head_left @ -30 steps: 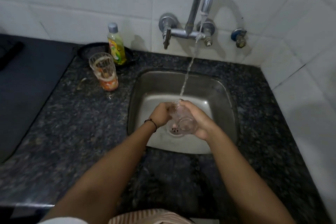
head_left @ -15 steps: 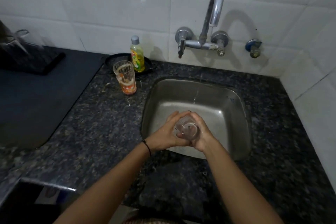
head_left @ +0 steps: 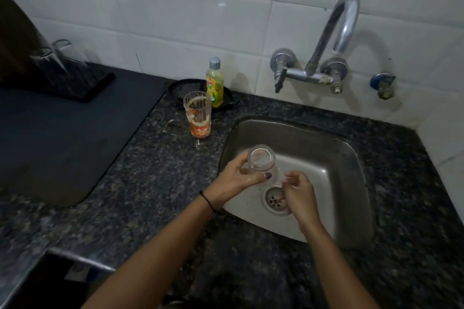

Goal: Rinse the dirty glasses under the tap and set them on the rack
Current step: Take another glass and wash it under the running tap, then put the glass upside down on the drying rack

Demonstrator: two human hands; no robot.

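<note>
My left hand [head_left: 234,179] holds the rinsed glass [head_left: 261,161] over the left part of the sink [head_left: 334,158]. The fingers wrap the lower body and the thumb [head_left: 263,176] presses across the near side, so this grip is closed firmly on the glass. The glass is tilted, mouth turned up toward me. It appears clear, with no residue visible inside.

My right hand [head_left: 300,194] is off the glass, just beside it over the drain [head_left: 276,199]. Its fingers are loosely curled and carry nothing. I judge it stays over the basin so that drips fall into the sink rather than on the tabletop [head_left: 150,183].

No water shows at the tap [head_left: 334,40] spout.

A second glass [head_left: 197,118] stands upright on the tabletop near the sink's back-left corner, with orange residue at its base. It is not yet rinsed. A soap bottle [head_left: 215,83] stands just behind it, on a dark tray [head_left: 183,88].

The rack [head_left: 72,83] sits at the far-left back of the tabletop. Two clear glasses [head_left: 57,57] appear to stand on it, but they are blurred.

Judged step: transfer to the rack. The one-handed hold suits the reach leftward. A wet glass can slip, so the grip must remain firm.
</note>
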